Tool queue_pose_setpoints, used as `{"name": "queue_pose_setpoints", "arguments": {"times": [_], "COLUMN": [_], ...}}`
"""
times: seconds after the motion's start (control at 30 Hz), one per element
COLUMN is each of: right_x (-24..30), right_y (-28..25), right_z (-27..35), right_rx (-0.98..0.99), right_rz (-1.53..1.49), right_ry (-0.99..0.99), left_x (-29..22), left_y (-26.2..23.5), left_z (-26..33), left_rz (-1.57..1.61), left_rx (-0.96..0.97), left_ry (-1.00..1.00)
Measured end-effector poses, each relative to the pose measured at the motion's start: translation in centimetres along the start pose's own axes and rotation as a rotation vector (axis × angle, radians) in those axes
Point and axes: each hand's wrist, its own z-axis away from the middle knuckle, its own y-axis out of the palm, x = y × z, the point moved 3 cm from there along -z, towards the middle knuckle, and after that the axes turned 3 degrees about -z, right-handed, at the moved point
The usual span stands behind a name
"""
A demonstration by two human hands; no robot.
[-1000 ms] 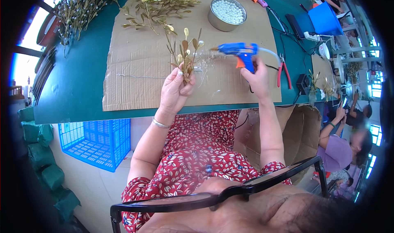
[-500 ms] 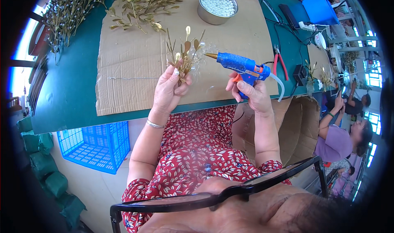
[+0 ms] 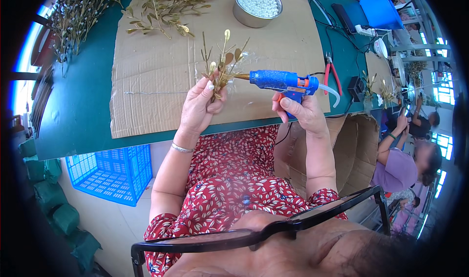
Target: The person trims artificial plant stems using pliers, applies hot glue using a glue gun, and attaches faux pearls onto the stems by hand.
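Head view: in the middle of the frame, the left grip [image 3: 201, 105] pinches a small sprig [image 3: 228, 58] of gold and brown leaves by its lower stems, leaves pointing toward the top of the frame. Right of centre, the right grip [image 3: 307, 113] is wrapped around the handle of a blue glue gun [image 3: 273, 79], held level with its brass nozzle [image 3: 242, 76] pointing left at the sprig's stems; whether the tip touches them I cannot tell. A pale glue stick [image 3: 331, 88] curves out of the gun's back end.

Beneath both lies a cardboard sheet [image 3: 151, 72] on the green worktop [image 3: 73, 108], with a thin wire [image 3: 156, 93] left of the sprig. At the upper centre stands a round metal bowl [image 3: 253, 19] of white beads [image 3: 258, 3]; to its left is a heap of leafy gold stems [image 3: 171, 6]. Red-handled pliers [image 3: 333, 79] lie right of the glue gun, near the cardboard's right edge. A blue crate [image 3: 105, 181] sits at the lower left, below the worktop's edge.
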Motion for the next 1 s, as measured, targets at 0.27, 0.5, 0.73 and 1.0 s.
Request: {"name": "queue_pose_setpoints", "arguments": {"times": [0.27,0.5,0.73,1.0], "right_x": [-0.3,-0.4,0.3,1.0], "right_y": [0.0,-0.2,-0.9,-1.1], "right_z": [-0.5,-0.6,-1.0,-1.2], "right_rx": [0.019,0.009,0.029,0.008], "right_rz": [0.045,0.052,0.052,0.108], "right_ry": [0.041,0.056,0.132,0.179], "left_x": [0.0,0.1,-0.1,0.1], "left_y": [0.0,-0.1,0.0,0.0], "left_z": [0.0,0.0,-0.2,-0.2], "left_rz": [-0.028,-0.033,-0.068,-0.068], "left_rx": [-0.008,0.001,-0.011,-0.01], "left_ry": [-0.001,-0.013,-0.033,-0.035]}}
